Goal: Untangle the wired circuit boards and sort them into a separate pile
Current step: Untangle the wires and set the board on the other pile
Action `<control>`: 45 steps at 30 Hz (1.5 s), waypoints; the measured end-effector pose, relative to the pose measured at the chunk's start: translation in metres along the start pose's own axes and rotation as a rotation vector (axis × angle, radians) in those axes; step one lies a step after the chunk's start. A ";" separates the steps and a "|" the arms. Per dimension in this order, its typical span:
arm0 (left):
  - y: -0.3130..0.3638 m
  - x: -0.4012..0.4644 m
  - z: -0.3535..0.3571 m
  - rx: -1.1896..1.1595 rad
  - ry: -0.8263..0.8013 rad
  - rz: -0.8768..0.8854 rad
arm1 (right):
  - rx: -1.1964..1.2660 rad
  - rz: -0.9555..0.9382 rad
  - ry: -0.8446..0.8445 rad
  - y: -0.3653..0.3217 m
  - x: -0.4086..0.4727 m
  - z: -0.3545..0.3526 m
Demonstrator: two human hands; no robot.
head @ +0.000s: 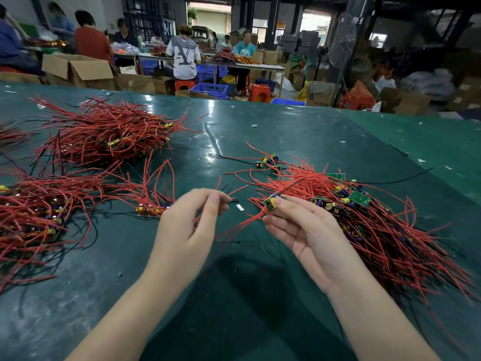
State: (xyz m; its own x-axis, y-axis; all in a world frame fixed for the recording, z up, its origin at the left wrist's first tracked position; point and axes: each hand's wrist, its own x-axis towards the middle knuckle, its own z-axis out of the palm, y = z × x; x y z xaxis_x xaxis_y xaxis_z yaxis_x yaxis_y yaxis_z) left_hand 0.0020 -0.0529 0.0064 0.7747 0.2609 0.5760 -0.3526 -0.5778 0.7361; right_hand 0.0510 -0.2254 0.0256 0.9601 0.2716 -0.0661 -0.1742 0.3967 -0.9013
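Observation:
My right hand (307, 230) pinches a small green circuit board (270, 203) with a yellow part, held just above the table in the middle. Its red wires (242, 225) trail down and left toward my left hand (190, 225), whose thumb and fingers are closed on the wire ends. To the right lies a tangled heap of red-wired boards (364, 217). A small bunch of boards (151, 204) lies just left of my left hand. Larger piles rest at the near left (39, 212) and the far left (104, 134).
The green table (260, 295) carries bits of white scrap (240, 207) and loose black wires (390, 181). A few separate boards (269, 161) lie beyond the right heap. Past the far edge, people work at benches among cardboard boxes, blue crates and red stools.

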 end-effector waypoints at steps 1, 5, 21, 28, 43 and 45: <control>0.002 -0.001 0.002 -0.116 -0.063 -0.078 | -0.010 -0.010 -0.017 -0.001 -0.001 0.000; 0.011 0.001 0.005 -0.443 -0.180 -0.349 | -0.128 -0.037 -0.139 -0.002 -0.003 0.001; 0.010 0.009 -0.005 -0.957 -0.199 -0.608 | -0.435 0.096 -0.549 0.002 -0.012 0.006; 0.010 0.004 -0.003 -0.911 -0.249 -0.553 | -0.527 -0.030 -0.487 0.007 -0.014 0.009; 0.005 0.006 -0.004 -0.507 -0.010 -0.507 | -0.818 -0.035 -0.464 0.014 -0.014 0.006; 0.004 0.006 -0.004 -0.520 -0.017 -0.524 | -0.875 -0.048 -0.450 0.016 -0.012 0.005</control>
State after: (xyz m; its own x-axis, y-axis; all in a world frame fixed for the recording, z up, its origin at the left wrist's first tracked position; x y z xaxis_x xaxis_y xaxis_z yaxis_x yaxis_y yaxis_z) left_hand 0.0032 -0.0502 0.0146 0.9164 0.3876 0.1000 -0.1338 0.0613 0.9891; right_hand 0.0352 -0.2181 0.0142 0.7575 0.6527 -0.0154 0.2604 -0.3237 -0.9096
